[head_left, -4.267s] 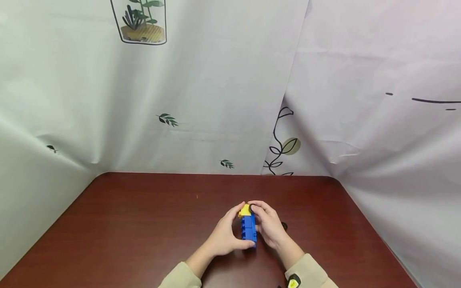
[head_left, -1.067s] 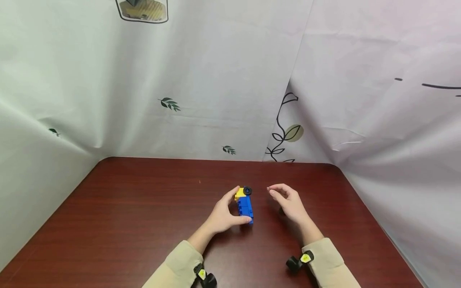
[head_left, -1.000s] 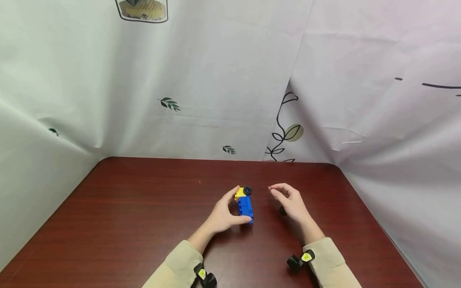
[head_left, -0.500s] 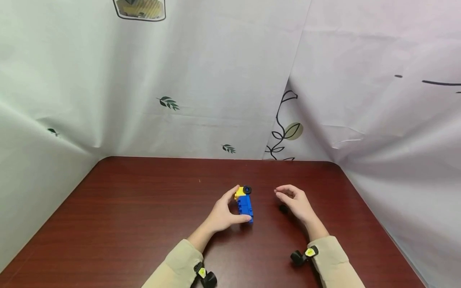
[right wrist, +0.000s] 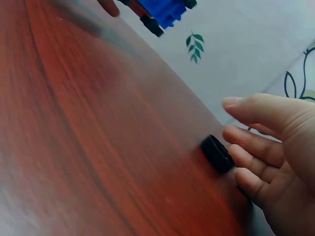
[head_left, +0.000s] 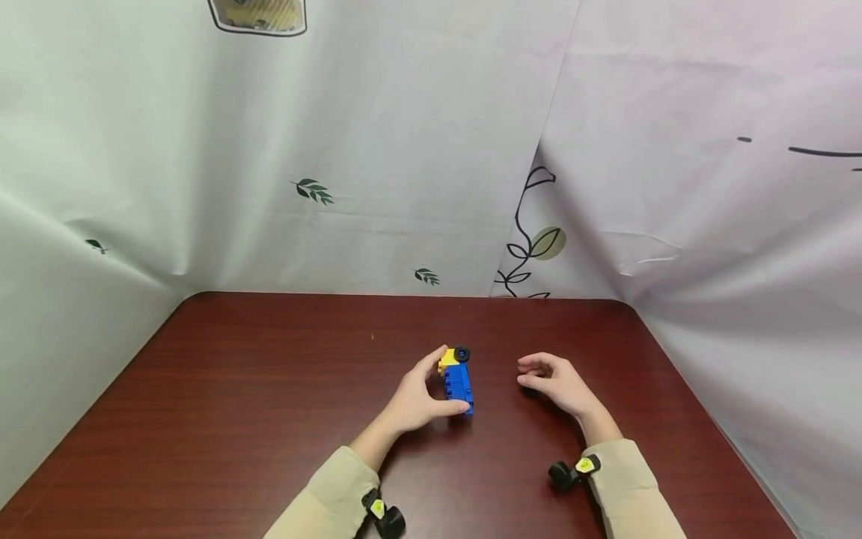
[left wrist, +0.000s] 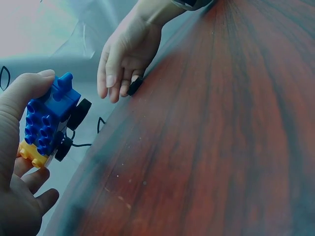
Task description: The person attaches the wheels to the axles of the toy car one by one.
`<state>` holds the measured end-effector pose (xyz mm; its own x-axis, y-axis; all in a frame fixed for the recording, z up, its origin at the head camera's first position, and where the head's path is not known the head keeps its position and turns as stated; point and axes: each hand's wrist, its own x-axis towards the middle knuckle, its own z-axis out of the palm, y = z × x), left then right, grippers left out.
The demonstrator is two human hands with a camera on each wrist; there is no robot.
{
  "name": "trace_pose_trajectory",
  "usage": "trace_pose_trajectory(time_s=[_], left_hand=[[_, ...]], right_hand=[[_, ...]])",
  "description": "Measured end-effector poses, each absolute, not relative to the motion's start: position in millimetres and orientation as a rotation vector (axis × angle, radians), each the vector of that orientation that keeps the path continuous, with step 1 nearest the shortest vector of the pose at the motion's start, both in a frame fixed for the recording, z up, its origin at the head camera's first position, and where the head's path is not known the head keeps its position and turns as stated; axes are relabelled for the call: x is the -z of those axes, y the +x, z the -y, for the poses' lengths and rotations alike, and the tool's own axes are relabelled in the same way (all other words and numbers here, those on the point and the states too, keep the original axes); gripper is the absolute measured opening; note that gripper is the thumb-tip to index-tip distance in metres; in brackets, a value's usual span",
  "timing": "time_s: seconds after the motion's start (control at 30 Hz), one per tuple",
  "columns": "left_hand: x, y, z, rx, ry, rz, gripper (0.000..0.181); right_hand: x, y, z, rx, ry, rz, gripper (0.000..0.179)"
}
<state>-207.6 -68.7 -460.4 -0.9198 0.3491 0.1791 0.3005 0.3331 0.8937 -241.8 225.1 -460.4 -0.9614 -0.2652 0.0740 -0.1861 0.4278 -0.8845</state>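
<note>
My left hand [head_left: 414, 404] pinches a toy car [head_left: 458, 383] made of blue blocks, with my thumb on the near end and a finger by the yellow block [head_left: 448, 358] at the far end. The car is in front of me, over the red-brown table [head_left: 269, 419]. It has black wheels [left wrist: 78, 115]. My right hand [head_left: 559, 385] has softly bent fingers, with the thumb apart from them. A loose wheel [right wrist: 216, 155] is on the table right by those fingertips; I can't tell if they touch. Behind is a white cloth [head_left: 404, 112] with leaves.
</note>
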Motion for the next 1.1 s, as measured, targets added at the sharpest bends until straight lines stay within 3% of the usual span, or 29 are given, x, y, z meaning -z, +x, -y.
trace_pose_trajectory(time_s=[0.53,1.1], left_hand=[[460.8,-207.4,67.9,-1.659,0.615,-2.538,0.097],[459.1,-205.7,68.4,-1.667,0.618,-2.523,0.097]], right_hand=[[458.4,-239.4,-232.7,1.451,-0.565,-2.58,0.043],[454.7,-239.1,-224.3,1.4,-0.481,-2.719,0.034]])
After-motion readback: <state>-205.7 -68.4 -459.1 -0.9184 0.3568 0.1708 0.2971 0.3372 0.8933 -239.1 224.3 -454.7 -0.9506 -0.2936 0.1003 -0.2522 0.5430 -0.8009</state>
